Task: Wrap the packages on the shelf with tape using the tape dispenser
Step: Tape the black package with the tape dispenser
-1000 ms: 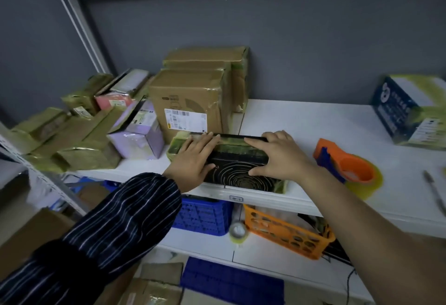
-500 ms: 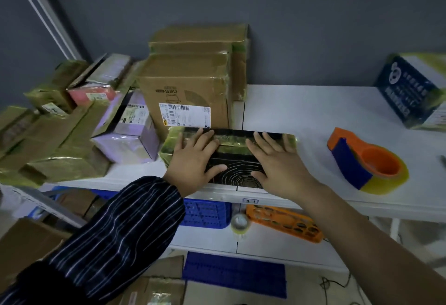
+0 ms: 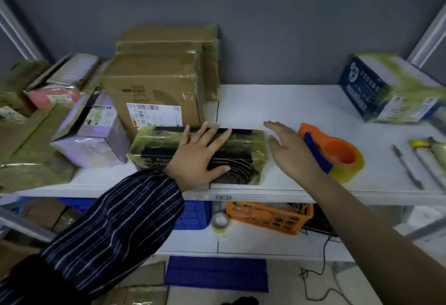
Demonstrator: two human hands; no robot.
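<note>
Shelf (image 3: 289, 104): white board, grey wall behind.
Black package (image 3: 243, 157): flat, ring-patterned, yellowish tape over its top and ends; at the shelf's front edge.
Tape dispenser (image 3: 335, 157): orange, blue guard, yellowish roll; right of the black package.
Left hand (image 3: 196, 157): flat, fingers spread, on the black package.
Right hand (image 3: 288, 150): fingers straight, empty, just beside the black package's right end.

On the white shelf (image 3: 277, 104), the left hand (image 3: 200, 157) lies flat on a taped black package (image 3: 237, 172).
Mid-frame, its fingers spread across the top. The right hand (image 3: 289, 152), fingers straight, is just right of the package, near the orange tape dispenser (image 3: 340, 157). Brown boxes (image 3: 154, 82) are stacked behind, and a blue box (image 3: 376, 92) sits upper right.
</note>
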